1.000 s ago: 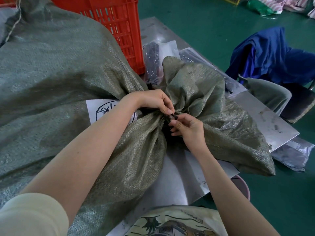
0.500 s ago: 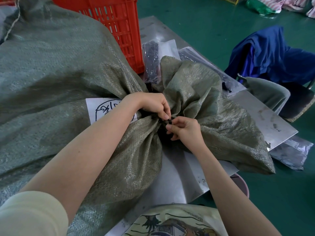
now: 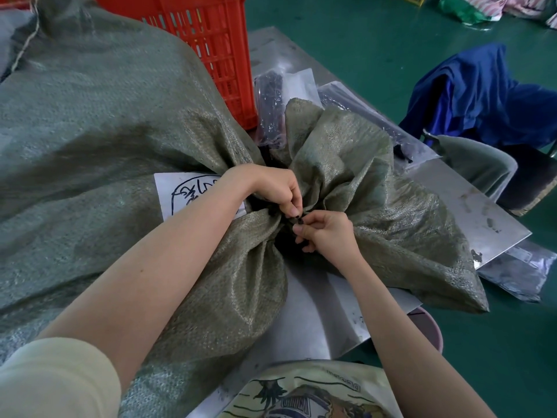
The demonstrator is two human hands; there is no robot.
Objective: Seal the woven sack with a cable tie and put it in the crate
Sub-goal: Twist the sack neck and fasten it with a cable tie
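Head view: both hands' grips pinch a black cable tie [image 3: 298,219] at the sack [image 3: 120,122] neck; label [image 3: 180,191] scrawl unreadable.

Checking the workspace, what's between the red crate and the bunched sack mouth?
In the head view, clear plastic bags of dark items lie between the red crate and the sack mouth.

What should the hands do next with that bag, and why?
Probably pull the black cable tie tighter. Both hands, left hand and right hand, pinch it at the woven sack's gathered neck, and the sack isn't in the red crate yet.
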